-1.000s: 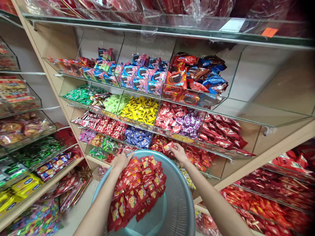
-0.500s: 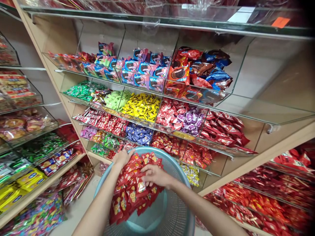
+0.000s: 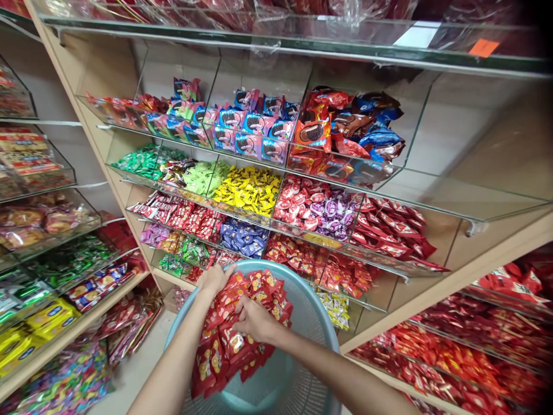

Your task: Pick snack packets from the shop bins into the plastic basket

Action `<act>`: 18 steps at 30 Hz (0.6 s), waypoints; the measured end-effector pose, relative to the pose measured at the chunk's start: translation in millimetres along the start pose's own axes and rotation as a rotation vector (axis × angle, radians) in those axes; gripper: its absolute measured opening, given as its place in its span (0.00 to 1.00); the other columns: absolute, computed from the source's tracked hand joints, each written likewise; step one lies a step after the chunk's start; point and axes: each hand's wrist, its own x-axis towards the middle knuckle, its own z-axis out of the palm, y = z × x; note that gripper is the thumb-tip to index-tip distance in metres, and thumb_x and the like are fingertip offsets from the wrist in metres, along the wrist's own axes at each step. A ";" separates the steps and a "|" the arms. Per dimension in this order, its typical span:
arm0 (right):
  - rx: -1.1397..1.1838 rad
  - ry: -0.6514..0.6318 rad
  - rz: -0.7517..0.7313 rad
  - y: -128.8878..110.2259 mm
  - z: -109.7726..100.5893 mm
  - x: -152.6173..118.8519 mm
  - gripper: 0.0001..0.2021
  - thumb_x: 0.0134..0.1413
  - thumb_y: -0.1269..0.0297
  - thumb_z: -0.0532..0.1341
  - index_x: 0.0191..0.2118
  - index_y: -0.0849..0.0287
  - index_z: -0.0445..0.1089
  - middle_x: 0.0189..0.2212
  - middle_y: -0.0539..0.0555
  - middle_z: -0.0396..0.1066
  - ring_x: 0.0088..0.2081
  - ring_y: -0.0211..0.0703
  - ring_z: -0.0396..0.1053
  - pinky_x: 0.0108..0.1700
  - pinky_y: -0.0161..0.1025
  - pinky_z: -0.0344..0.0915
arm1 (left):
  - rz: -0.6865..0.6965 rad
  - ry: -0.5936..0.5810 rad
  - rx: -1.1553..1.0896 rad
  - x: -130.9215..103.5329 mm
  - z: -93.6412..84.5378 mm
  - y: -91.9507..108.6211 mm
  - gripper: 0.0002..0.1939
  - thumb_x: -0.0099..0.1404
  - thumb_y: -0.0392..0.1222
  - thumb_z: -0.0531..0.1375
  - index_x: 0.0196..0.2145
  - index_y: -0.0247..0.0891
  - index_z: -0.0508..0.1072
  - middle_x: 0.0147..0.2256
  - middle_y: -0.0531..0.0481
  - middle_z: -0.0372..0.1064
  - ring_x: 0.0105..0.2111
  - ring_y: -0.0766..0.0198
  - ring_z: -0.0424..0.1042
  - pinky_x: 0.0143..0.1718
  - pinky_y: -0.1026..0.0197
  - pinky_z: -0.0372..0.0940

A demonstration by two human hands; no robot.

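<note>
A light-blue plastic basket (image 3: 317, 323) with perforated sides stands before me, tilted in view. Inside it lies a heap of small red candy packets (image 3: 220, 369) printed with orange fruit, mostly on the left side. My left hand (image 3: 213, 280) is closed over the basket's far-left rim, its fingertips partly hidden. Over the middle of the heap is my right hand (image 3: 258, 323), fingers curled down onto the packets and thumb bent inward. Exactly which packets lie between those fingers is hidden.
Ahead rises a wooden shelf unit with glass-fronted bins: blue-pink cookie packs (image 3: 248, 124), yellow candies (image 3: 248, 190), purple candies (image 3: 337, 213) and red packets (image 3: 345, 274). More stocked shelves flank me. A bag of colourful sweets (image 3: 64, 374) lies on the floor at left.
My right hand has moved slightly left and up over the red packets, its fingers now more curled. My left hand stays at the rim.
</note>
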 end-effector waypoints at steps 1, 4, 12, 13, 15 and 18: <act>-0.040 0.051 -0.012 -0.8 1.1 -1.3 0.13 0.38 0.71 0.60 0.35 0.60 0.61 0.20 0.44 0.65 0.21 0.32 0.62 0.23 0.27 0.53 | 0.004 -0.003 0.000 -0.1 -0.3 -0.1 0.39 0.50 0.70 0.36 0.37 0.36 0.69 0.37 0.37 0.68 0.39 0.46 0.66 0.37 0.50 0.58; -0.094 0.195 -0.070 -5.5 -5.0 -5.8 0.10 0.42 0.65 0.59 0.33 0.59 0.60 0.22 0.46 0.65 0.23 0.33 0.62 0.24 0.28 0.53 | 0.012 -0.005 -0.003 0.7 -0.6 -0.2 0.40 0.50 0.70 0.36 0.38 0.36 0.69 0.37 0.36 0.67 0.39 0.46 0.66 0.38 0.50 0.58; -0.117 0.637 -0.074 14.4 -97.8 30.2 0.09 0.51 0.58 0.51 0.30 0.59 0.60 0.21 0.48 0.65 0.23 0.33 0.62 0.26 0.29 0.54 | -0.003 -0.018 -0.004 3.3 -0.4 0.6 0.42 0.49 0.72 0.35 0.40 0.36 0.68 0.37 0.37 0.67 0.39 0.47 0.66 0.37 0.51 0.59; -0.149 0.683 -0.001 22.6 -109.4 39.7 0.09 0.50 0.58 0.51 0.31 0.59 0.61 0.22 0.48 0.66 0.24 0.34 0.63 0.27 0.30 0.54 | -0.002 -0.018 -0.002 3.3 -0.5 0.5 0.42 0.48 0.72 0.35 0.40 0.36 0.68 0.37 0.37 0.67 0.39 0.47 0.66 0.37 0.51 0.59; -0.213 0.705 0.206 39.0 -126.1 58.8 0.10 0.48 0.58 0.53 0.31 0.59 0.62 0.25 0.51 0.68 0.27 0.36 0.65 0.28 0.31 0.55 | -0.001 -0.016 0.002 3.4 -0.4 0.0 0.43 0.48 0.72 0.34 0.39 0.35 0.68 0.38 0.37 0.67 0.39 0.47 0.66 0.38 0.51 0.58; -0.254 0.574 0.488 56.1 -134.6 83.4 0.16 0.44 0.51 0.55 0.30 0.61 0.65 0.31 0.57 0.70 0.33 0.42 0.67 0.29 0.33 0.57 | 0.000 -0.015 -0.008 3.8 0.2 -1.2 0.43 0.49 0.71 0.34 0.38 0.35 0.69 0.37 0.36 0.67 0.39 0.46 0.66 0.38 0.51 0.58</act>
